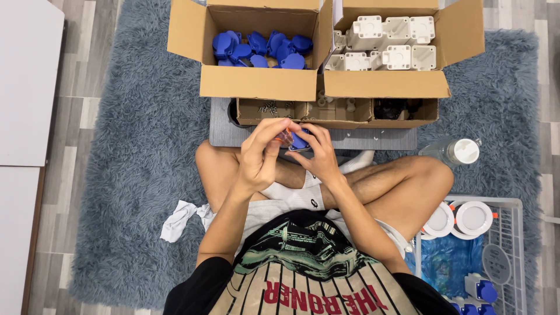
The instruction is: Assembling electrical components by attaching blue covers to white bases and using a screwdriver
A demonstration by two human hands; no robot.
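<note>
I sit cross-legged on a blue-grey shaggy rug [140, 151]. My left hand [261, 154] is raised over my lap, fingers curled around a small tool with a reddish clear handle [284, 137]. My right hand [318, 154] grips a small blue plastic part [299, 142] right next to it. Both hands meet just in front of a low cardboard tray [335, 111] holding screws and small parts.
Behind the tray stand two open cardboard boxes, one with blue plastic caps [262, 49], one with white plastic housings [385, 46]. A clear bottle [452, 151] lies at right. A wire basket [507, 245] at lower right holds white round parts and blue pieces. White furniture [23, 81] stands at left.
</note>
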